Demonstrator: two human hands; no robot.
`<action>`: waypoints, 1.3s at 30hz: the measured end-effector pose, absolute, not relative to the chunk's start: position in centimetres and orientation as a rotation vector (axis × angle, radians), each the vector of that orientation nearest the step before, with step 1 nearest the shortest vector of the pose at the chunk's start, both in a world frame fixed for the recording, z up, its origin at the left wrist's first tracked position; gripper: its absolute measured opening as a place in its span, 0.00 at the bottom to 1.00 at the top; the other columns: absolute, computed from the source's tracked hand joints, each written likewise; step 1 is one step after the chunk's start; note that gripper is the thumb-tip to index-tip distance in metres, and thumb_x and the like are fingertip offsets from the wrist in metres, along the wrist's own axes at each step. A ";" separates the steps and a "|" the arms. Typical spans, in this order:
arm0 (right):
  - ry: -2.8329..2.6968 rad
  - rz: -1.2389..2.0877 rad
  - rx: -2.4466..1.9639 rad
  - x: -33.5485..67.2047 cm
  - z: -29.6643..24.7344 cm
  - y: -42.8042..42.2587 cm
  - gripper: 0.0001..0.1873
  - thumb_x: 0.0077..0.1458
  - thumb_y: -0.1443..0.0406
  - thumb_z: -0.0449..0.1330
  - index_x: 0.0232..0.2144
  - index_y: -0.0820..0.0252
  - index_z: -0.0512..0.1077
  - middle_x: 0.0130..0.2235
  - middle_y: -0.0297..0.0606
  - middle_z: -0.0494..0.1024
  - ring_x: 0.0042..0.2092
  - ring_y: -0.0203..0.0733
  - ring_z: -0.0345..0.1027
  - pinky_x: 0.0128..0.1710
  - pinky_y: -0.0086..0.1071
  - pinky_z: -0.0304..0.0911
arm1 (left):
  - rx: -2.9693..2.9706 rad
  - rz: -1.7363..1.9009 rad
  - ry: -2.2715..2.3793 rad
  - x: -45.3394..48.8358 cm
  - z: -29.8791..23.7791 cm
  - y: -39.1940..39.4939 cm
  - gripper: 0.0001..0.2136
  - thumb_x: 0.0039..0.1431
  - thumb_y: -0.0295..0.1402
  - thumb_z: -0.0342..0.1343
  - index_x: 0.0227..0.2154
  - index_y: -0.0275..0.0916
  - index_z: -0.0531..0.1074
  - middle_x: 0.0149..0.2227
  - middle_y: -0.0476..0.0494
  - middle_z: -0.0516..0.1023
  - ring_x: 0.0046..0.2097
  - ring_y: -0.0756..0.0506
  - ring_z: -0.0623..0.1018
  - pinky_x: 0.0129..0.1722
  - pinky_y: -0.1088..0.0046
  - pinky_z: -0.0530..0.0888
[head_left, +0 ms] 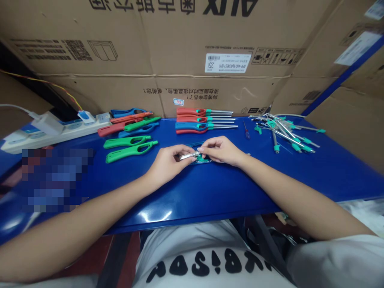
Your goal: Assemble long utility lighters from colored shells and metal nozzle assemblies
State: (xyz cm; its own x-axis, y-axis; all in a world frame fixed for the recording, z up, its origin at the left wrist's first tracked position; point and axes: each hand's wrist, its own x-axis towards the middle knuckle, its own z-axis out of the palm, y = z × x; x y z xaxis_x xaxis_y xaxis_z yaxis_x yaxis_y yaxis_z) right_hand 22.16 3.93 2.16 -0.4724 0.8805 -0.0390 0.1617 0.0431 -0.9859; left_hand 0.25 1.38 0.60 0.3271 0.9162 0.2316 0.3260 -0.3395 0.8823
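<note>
My left hand (166, 165) is closed, thumb and fingers pinching a small silvery, partly clear elongated piece (186, 156) near the middle of the table. At the far end of that piece, my right hand (222, 151) has its thumb and forefinger pinched together; what lies between these fingertips is too small to make out. Beneath both hands lies a blue lighter casing (192, 144), mostly covered by the fingers. A green part (200, 159) shows within it, between the hands.
Finished-looking stick lighters (193, 126) lie in a row at the back. Green lighter handles (132, 152) and other coloured ones are left. Metal tubes with green ends (288, 132) are heaped right, near a small screwdriver (247, 131). A power strip (69, 129) and cardboard (114, 88) border the table.
</note>
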 end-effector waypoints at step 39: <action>-1.519 1.486 -1.007 22.7 1.0 5.0 0.21 0.52 0.50 0.68 0.33 0.62 0.77 0.29 0.33 0.75 0.21 0.26 0.50 0.16 0.25 0.44 | 2.236 0.598 1.205 -1.6 2.5 2.4 0.10 0.57 0.40 0.64 0.35 0.40 0.84 0.33 0.45 0.84 0.28 0.48 0.74 0.31 0.73 0.70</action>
